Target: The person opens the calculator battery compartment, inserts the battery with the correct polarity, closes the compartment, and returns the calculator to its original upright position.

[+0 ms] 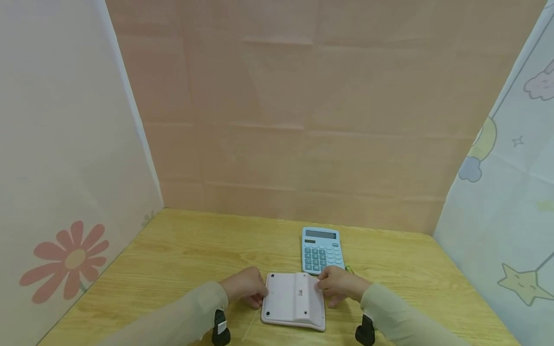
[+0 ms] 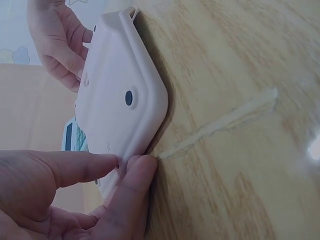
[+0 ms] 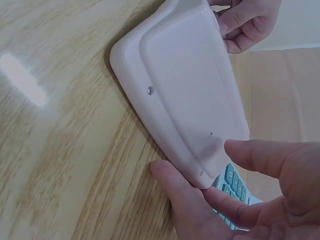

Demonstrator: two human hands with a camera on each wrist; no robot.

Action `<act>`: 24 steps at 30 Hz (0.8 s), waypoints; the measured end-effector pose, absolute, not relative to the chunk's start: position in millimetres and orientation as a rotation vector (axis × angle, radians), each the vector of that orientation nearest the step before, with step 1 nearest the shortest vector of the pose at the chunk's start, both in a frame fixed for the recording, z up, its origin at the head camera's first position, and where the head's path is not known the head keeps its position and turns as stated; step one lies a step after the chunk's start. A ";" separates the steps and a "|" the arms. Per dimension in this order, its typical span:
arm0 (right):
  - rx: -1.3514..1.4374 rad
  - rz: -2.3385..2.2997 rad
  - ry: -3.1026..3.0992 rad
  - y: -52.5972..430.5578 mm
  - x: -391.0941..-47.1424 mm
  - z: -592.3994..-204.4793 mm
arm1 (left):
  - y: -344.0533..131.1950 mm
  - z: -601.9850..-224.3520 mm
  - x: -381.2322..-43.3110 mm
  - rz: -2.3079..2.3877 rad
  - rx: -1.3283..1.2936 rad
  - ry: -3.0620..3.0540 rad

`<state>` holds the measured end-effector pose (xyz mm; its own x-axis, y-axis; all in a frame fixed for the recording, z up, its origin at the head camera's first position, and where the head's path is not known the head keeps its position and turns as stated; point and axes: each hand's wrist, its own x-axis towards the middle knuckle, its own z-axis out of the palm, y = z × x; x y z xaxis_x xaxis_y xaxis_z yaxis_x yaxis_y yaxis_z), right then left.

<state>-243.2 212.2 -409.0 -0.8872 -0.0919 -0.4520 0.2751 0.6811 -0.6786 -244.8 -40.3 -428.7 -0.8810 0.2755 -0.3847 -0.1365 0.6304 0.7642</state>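
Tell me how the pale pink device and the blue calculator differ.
The pale pink device shows its underside, with dark feet; the blue calculator shows its keys and display.
The pale pink device lies between the left hand and right hand; the blue calculator lies farther off.
Both are roughly rectangular with rounded corners.

We're seeing smooth, matt plastic on the pink case (image 1: 280, 298), with a dull, rubbery-looking foot (image 2: 129, 98) and a shiny, metal-looking screw (image 3: 150, 90). The blue calculator (image 1: 323, 252) looks like plastic to us too, with a smooth, glassier screen (image 1: 320, 234). The table (image 1: 195, 250) has wood grain, glossy enough to bounce a bright glare, and we can't tell what the rough-edged pale strip (image 2: 220, 122) is made of. Sleeves (image 1: 182, 315) are matt cloth; tan backdrop (image 1: 303, 96) is matt and creased, cloth or paper.
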 end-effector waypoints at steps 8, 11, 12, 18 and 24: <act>0.153 -1.093 2.440 213.0 -242.2 -410.0 | -40.0 -422.8 -242.1 1.124 0.115 2.391; 0.157 -1.093 2.438 213.6 -242.7 -410.1 | -41.4 -419.8 -240.4 1.111 0.119 2.384; 0.159 -1.093 2.438 213.5 -242.8 -409.8 | -42.1 -419.3 -240.0 1.108 0.123 2.379; 0.154 -1.087 2.447 211.9 -242.1 -408.0 | -44.6 -420.5 -240.7 1.105 0.112 2.358; 0.157 -1.100 2.443 210.2 -243.0 -410.9 | -44.1 -419.3 -239.6 1.094 0.097 2.347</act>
<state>-243.0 210.2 -410.9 -0.8904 -0.0800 -0.4482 0.2825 0.6748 -0.6818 -239.6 -44.1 -419.3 -0.8498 0.2839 -0.4442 -0.1577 0.6671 0.7281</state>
